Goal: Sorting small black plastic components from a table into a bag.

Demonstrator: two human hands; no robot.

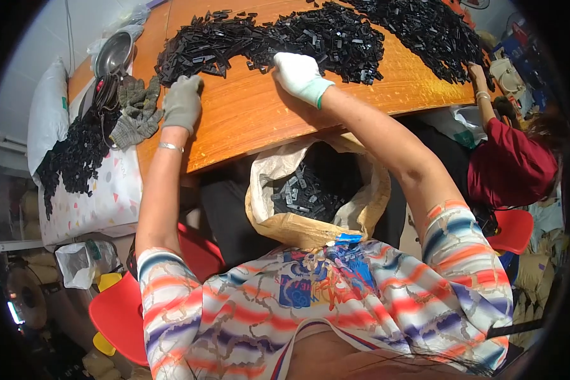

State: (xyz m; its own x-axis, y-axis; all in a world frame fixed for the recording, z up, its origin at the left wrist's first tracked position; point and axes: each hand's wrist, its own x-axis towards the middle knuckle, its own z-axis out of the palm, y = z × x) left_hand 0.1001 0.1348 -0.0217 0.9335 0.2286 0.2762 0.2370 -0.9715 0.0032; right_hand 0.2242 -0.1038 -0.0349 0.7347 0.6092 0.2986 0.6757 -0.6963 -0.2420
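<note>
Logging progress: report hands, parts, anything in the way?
Left hand, right hand: curled near black parts; grip unclear. Parts heaped on table. Loose gloves beside left hand.

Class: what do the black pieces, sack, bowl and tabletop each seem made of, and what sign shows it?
Black pieces: probably hard plastic; smooth faces catch glossy highlights.
Sack: perhaps woven plastic or heavy paper, tan; the rolled rim creases stiffly, but no weave is clear.
Bowl: likely metal, polished; silvery with bright reflections.
Tabletop: wood or wood-look veneer; orange-brown sheen, pale worn patches.
</note>
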